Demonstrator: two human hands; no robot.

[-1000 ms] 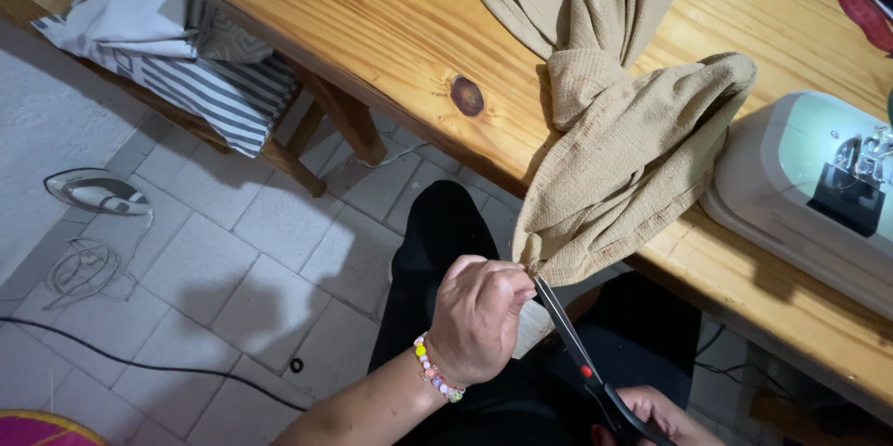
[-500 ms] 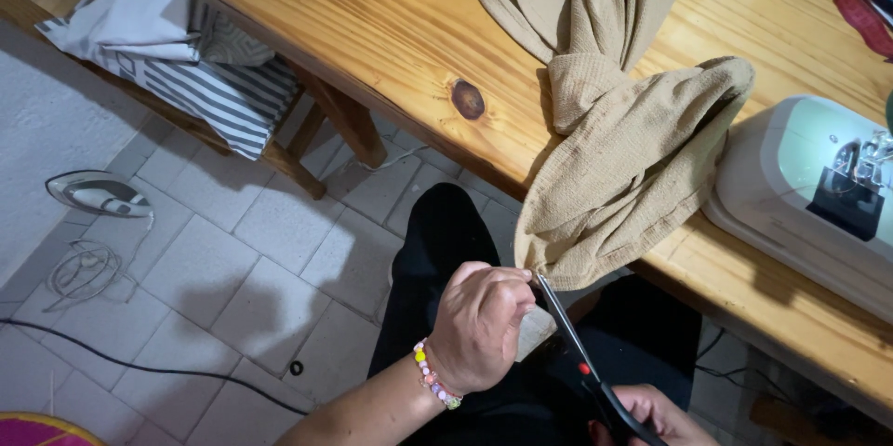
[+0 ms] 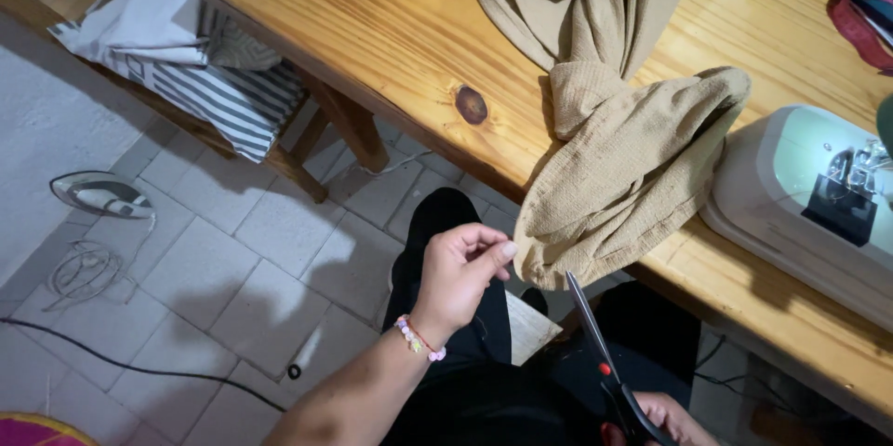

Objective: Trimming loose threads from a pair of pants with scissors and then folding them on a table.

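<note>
1. The person sits at the wooden desk (image 3: 372, 27), and a fold of beige cloth (image 3: 633, 176) hangs off its near edge, right over the lap.
2. The left hand (image 3: 460, 274) floats just beside the cloth's lowest corner, fingers (image 3: 493, 246) loosely curled with thumb and forefinger close together. They look to be pinching something very fine, maybe a thread, but it is too thin for me to tell.
3. The right hand (image 3: 665, 418) is low at the picture's bottom edge, wrapped around the handles of a pair of scissors (image 3: 595, 353) with black grips and a red pivot.
4. The blades point up at the cloth's hanging edge, tip almost touching it, and they look closed or nearly so.
5. I'd judge this to be trimming at the hem: a snip lined up at that bottom corner.
6. A clean cut here would call for the left hand to hold the edge taut while the blades open and close.
7. The cloth itself is a coarse, open weave, soft and rumpled, bunched further up the desk into a knot-like twist.
8. Beside it on the right stands a white sewing machine (image 3: 800, 195).
9. Down on the tiled floor lie an iron (image 3: 102, 195) and a black cable (image 3: 139, 367).
</note>
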